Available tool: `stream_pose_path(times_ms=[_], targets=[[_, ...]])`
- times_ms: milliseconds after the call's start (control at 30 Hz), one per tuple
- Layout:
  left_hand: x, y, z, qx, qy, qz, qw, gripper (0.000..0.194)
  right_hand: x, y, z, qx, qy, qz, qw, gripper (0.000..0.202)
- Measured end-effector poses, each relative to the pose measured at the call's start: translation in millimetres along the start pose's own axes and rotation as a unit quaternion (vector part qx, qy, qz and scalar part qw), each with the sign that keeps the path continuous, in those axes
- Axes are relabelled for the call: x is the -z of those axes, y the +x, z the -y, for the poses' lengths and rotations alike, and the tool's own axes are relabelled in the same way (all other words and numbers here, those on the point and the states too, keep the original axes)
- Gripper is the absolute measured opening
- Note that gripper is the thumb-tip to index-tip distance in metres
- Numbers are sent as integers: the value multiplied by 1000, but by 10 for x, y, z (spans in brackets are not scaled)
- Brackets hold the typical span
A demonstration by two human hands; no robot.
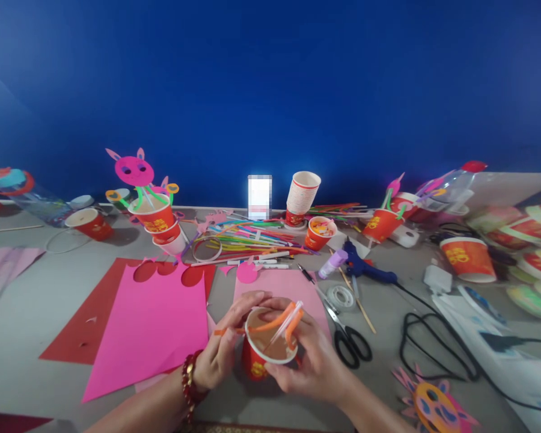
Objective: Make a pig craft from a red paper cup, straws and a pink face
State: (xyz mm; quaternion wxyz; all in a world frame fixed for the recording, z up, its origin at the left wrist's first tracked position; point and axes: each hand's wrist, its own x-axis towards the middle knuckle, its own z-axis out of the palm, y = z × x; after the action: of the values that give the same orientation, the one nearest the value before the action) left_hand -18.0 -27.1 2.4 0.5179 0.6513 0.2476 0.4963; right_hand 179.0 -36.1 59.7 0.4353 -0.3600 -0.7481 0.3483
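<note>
A red paper cup (255,359) with a white rim stands upright between my two hands, near the table's front edge. Orange pipe cleaners (265,326) and a pale pink-white stick rise out of its mouth; one orange end reaches out to the left over the rim. My left hand (223,346) wraps round the cup's left side, its thumb by that orange end. Round the right side, my right hand (306,355) holds the cup with its thumb low on the front. Both hands' fingers partly hide the cup's far side.
Pink paper (151,331) lies left, over red sheets. Black-handled scissors (351,346), clear tape (340,296), a purple glue stick (333,263) and a blue glue gun (369,269) lie right. Behind are pipe cleaners (247,237), stacked cups (303,192) and a pink paper animal figure (134,171).
</note>
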Motion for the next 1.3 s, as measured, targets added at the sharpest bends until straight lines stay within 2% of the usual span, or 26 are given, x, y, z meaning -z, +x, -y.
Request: stream_pose_path(times_ms=[167, 433, 567, 633, 700, 867, 1000, 1100, 1200, 1300], targets=[[-17, 3, 3, 11, -40, -11, 999, 60, 10, 4, -28, 15, -37, 2, 999, 59], [6, 40, -74, 24, 0, 36, 999, 71, 25, -2, -76, 11, -50, 23, 998, 62], [-43, 58, -75, 100, -44, 39, 993, 92, 51, -25, -127, -10, -44, 36, 998, 56], [-65, 67, -77, 143, -107, 46, 983, 91, 60, -31, -133, -14, -42, 42, 998, 53], [-69, 73, -83, 148, -136, 48, 978, 88, 69, -30, -127, -8, -39, 41, 998, 50], [-27, 41, -69, 85, -92, -5, 992, 83, 113, -16, -105, 26, -56, 2, 998, 57], [-10, 14, -37, 105, -99, -67, 987, 78, 131, -26, -111, 7, -42, -19, 999, 48], [-16, 36, -42, 117, -128, -99, 980, 72, 123, -49, -120, 0, -50, -26, 998, 50], [-25, 63, -53, 125, -135, -112, 977, 70, 116, -58, -122, -14, -36, -30, 999, 51], [-26, 65, -42, 131, -115, -103, 979, 70, 113, -39, -116, -27, -15, -29, 999, 38]])
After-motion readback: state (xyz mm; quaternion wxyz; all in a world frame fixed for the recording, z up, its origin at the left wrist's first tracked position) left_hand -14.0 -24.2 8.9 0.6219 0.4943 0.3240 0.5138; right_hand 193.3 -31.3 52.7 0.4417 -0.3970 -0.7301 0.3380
